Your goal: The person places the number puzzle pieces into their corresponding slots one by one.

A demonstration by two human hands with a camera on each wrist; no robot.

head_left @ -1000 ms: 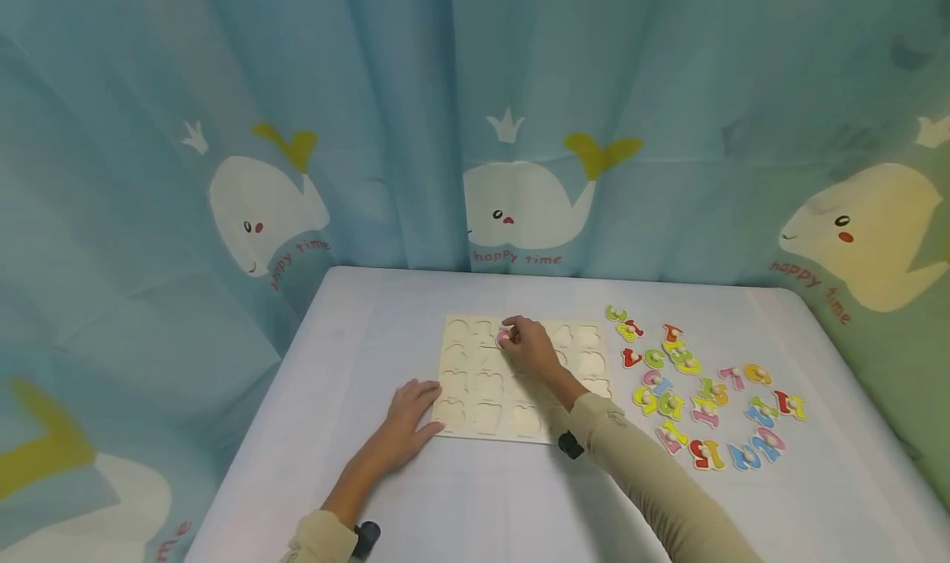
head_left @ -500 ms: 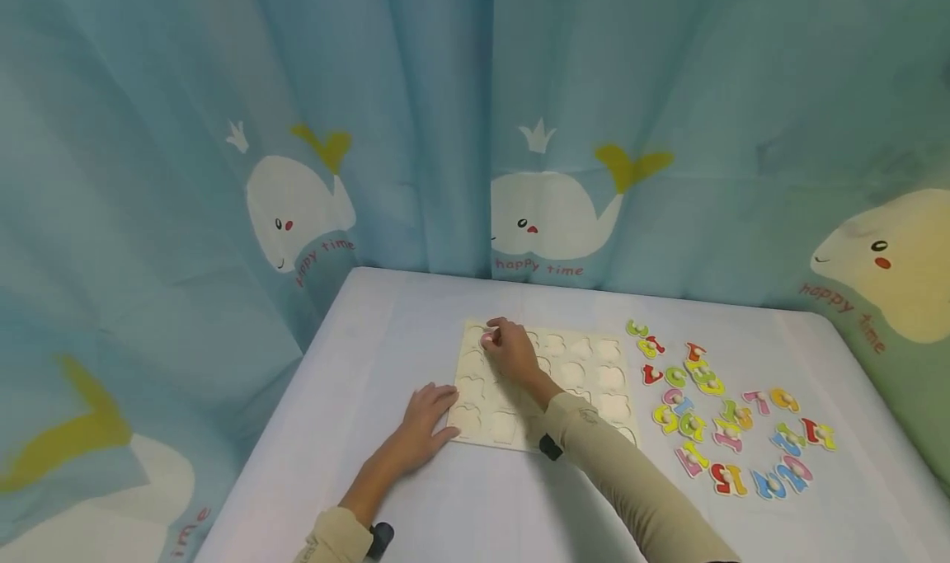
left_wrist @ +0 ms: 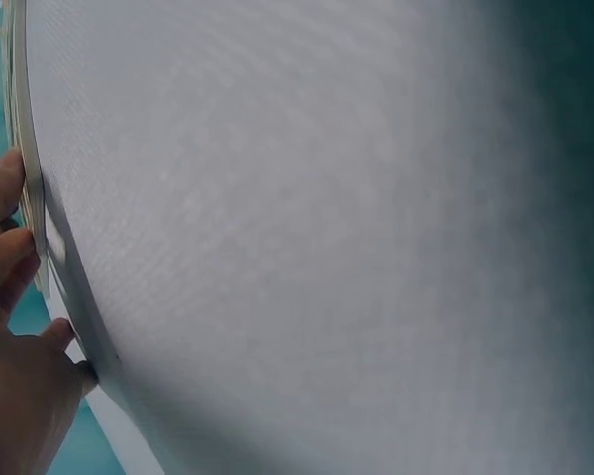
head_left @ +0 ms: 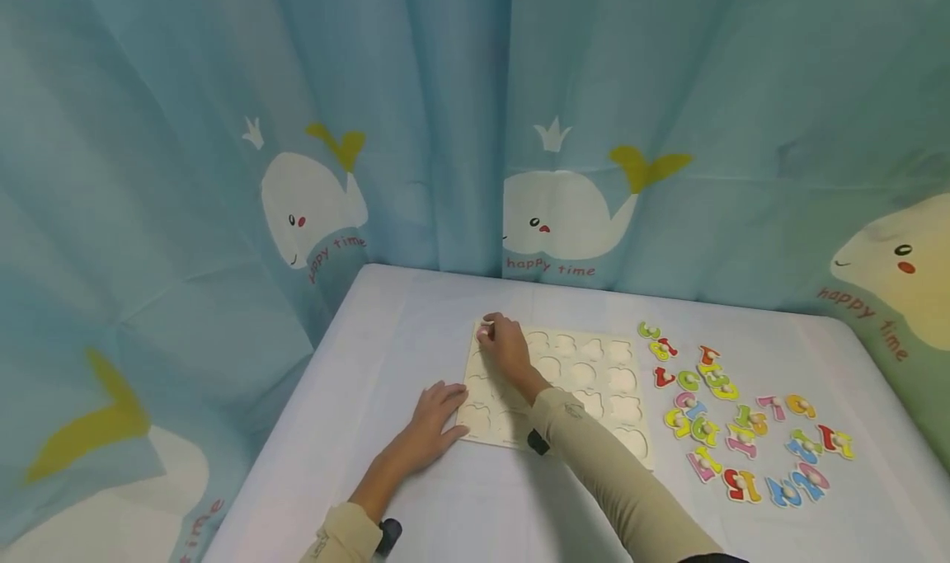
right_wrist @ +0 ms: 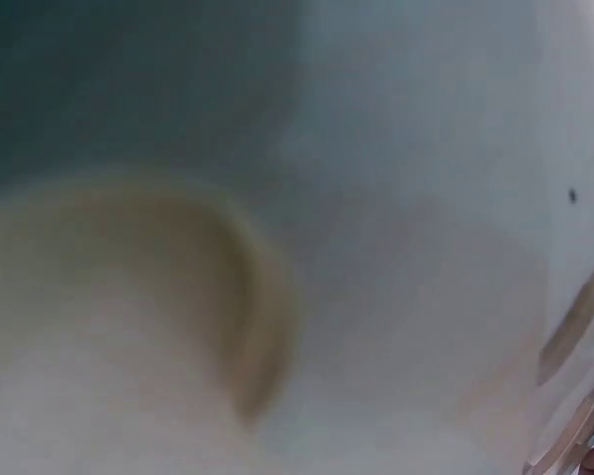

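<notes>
A pale wooden puzzle board (head_left: 586, 373) with several cut-out recesses lies flat on the white table. My right hand (head_left: 508, 350) reaches over its far left corner and pinches a small pink puzzle piece (head_left: 485, 332) between thumb and fingers; the fingers mostly cover its shape. At the board's near left edge, my left hand (head_left: 433, 417) lies with extended fingers touching the side. The left wrist view shows those fingertips (left_wrist: 20, 242) right against the board's thin edge (left_wrist: 25, 129). In the right wrist view a blurred sleeve (right_wrist: 109, 327) fills the lower left.
Several colourful number pieces (head_left: 742, 439) with round knobs are scattered over the table (head_left: 519, 513) to the right of the board, some overlapping. Behind the table hangs a blue curtain (head_left: 445, 134) printed with whales.
My right hand has moved left across the board's far row to the corner recess, carrying the pink piece. The left hand has stayed at the board's edge. The head view has shifted slightly.
</notes>
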